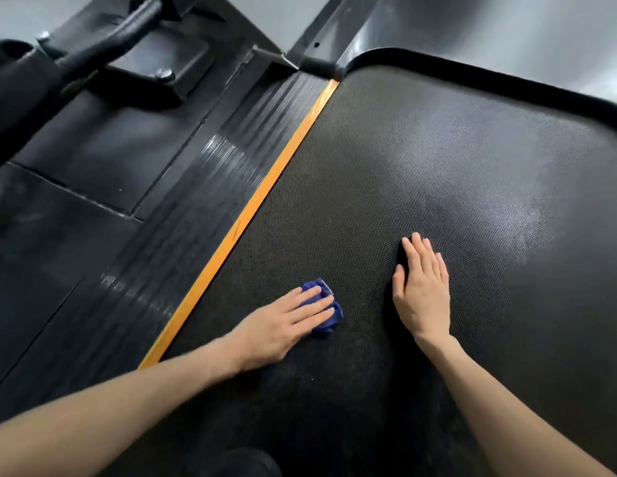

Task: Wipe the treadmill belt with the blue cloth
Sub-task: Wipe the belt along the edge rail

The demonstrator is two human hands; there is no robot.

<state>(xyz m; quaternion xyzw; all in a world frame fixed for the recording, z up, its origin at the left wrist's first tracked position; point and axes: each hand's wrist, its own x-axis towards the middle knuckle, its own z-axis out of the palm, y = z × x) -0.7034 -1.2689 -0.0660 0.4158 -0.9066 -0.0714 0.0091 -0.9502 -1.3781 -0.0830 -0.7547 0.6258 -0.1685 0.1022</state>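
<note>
The black textured treadmill belt [420,160] fills the middle and right of the head view. My left hand [286,323] lies flat on the bunched blue cloth [329,320], pressing it onto the belt close to the orange edge strip; most of the cloth is hidden under my fingers. My right hand [422,289] rests palm down on the bare belt a short way to the right, fingers together, holding nothing.
An orange strip [265,187] runs along the belt's left edge, beside a ribbed black side rail [197,201]. Farther left are black floor mats [59,235] and a machine base with a padded handle [104,39]. A raised black rim [472,70] bounds the belt's far end.
</note>
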